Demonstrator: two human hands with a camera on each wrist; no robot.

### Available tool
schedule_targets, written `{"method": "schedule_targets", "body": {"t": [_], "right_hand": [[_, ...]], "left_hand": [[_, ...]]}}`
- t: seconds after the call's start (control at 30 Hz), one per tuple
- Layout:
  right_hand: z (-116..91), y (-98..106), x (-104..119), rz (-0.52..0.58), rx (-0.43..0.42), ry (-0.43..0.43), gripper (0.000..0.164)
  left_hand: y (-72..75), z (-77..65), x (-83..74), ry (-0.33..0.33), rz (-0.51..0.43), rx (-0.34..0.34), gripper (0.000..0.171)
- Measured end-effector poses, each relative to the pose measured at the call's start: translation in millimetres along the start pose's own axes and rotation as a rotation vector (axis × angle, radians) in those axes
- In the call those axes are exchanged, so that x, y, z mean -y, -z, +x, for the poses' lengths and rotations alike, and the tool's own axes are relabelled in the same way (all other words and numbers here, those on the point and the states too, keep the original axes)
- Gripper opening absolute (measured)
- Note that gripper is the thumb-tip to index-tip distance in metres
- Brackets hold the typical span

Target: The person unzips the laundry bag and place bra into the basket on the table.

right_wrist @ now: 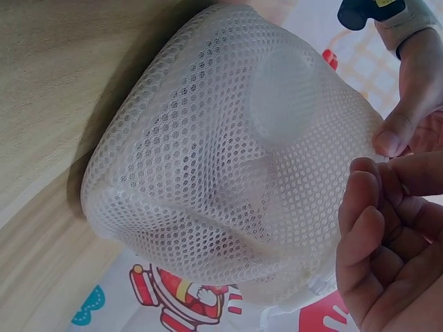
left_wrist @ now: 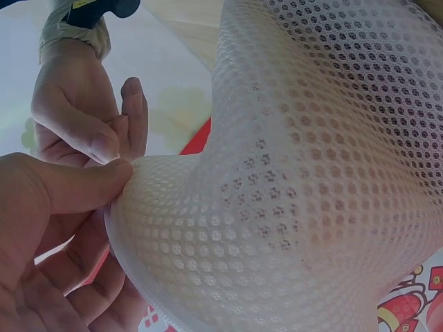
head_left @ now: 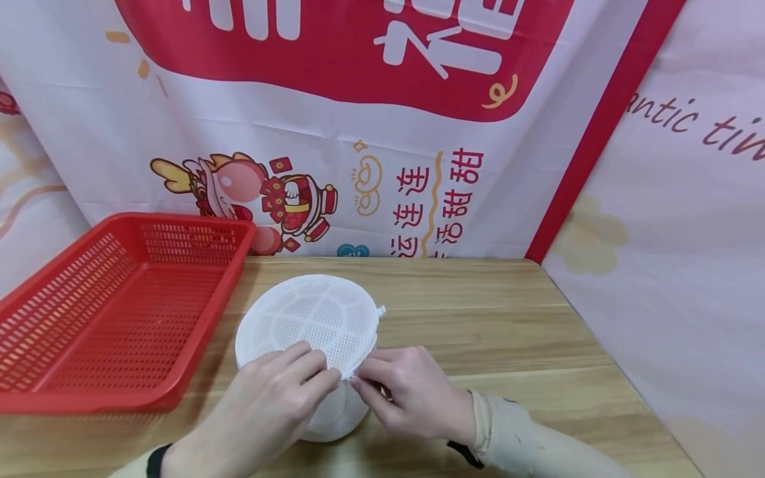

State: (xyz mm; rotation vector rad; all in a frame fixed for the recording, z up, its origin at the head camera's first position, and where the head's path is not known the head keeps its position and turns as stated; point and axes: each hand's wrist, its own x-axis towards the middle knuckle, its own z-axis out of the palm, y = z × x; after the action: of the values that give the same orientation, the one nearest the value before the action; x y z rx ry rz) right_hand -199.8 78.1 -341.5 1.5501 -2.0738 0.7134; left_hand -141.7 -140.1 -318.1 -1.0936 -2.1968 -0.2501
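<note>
A white mesh laundry bag (head_left: 319, 312), round-topped and drum-shaped, stands on the wooden table in front of me. My left hand (head_left: 271, 392) pinches the bag's near rim between thumb and fingers, as the left wrist view also shows. Right beside it, my right hand (head_left: 412, 395) pinches the same rim at the near right, its thumb and fingertips closed at the edge. The left wrist view shows the bag's mesh wall (left_wrist: 187, 221) sagging in folds. A small white tab (head_left: 381, 310) sticks out from the rim at the right.
A red plastic basket (head_left: 206, 332) with slotted walls stands on the left of the wooden table (head_left: 496, 318). Behind the table hangs a white and red printed cloth (head_left: 370, 119). Another pale printed cloth (head_left: 675, 265) hangs along the right edge.
</note>
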Motion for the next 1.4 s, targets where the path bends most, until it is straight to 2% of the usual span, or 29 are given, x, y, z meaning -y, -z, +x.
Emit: {"method": "schedule_targets", "body": {"t": [0.17, 0.3, 0.5, 0.6, 0.73, 0.87, 0.97, 1.13, 1.27, 1.33, 1.4], "right_hand": [[-1.7, 0.7, -1.8, 0.002, 0.000, -0.008, 0.019], [-2.7, 1.3, -2.9, 0.009, 0.004, -0.014, 0.018], [-3.0, 1.4, -3.6, 0.012, 0.004, -0.013, 0.018], [-3.4, 1.6, -4.7, 0.010, 0.003, -0.017, 0.019], [-4.5, 2.5, -6.8, 0.013, 0.006, -0.035, 0.019], [-4.5, 2.6, -7.5, 0.018, 0.003, -0.048, 0.019], [-1.7, 1.0, -6.0, 0.009, -0.017, -0.044, 0.020], [6.2, -1.9, -0.5, 0.000, -0.055, -0.023, 0.024], [9.3, -3.3, 2.8, 0.010, -0.070, -0.007, 0.025], [9.7, -3.8, 3.5, 0.015, -0.073, -0.003, 0.025], [9.8, -4.0, 3.5, 0.018, -0.072, -0.003, 0.024]], "left_hand": [[0.3, -0.5, 0.1, -0.007, -0.003, 0.005, 0.016], [1.9, -0.7, -0.9, 0.010, -0.006, 0.038, 0.027], [2.8, -0.9, -0.7, 0.009, -0.002, 0.050, 0.030], [2.6, -1.8, -0.2, 0.003, -0.001, 0.042, 0.027], [1.5, -2.8, 1.4, -0.016, 0.005, 0.002, 0.008], [0.7, -3.1, 2.5, -0.020, 0.004, -0.027, 0.030], [0.0, -2.1, 1.6, 0.010, 0.002, -0.056, 0.041], [-1.9, 1.0, -2.0, 0.089, 0.000, -0.073, 0.040], [-2.5, 3.6, -3.2, 0.086, -0.022, -0.082, 0.048], [-2.1, 3.9, -2.7, 0.071, -0.023, -0.088, 0.040], [-1.2, 3.4, -2.3, 0.062, -0.020, -0.076, 0.019]]}}
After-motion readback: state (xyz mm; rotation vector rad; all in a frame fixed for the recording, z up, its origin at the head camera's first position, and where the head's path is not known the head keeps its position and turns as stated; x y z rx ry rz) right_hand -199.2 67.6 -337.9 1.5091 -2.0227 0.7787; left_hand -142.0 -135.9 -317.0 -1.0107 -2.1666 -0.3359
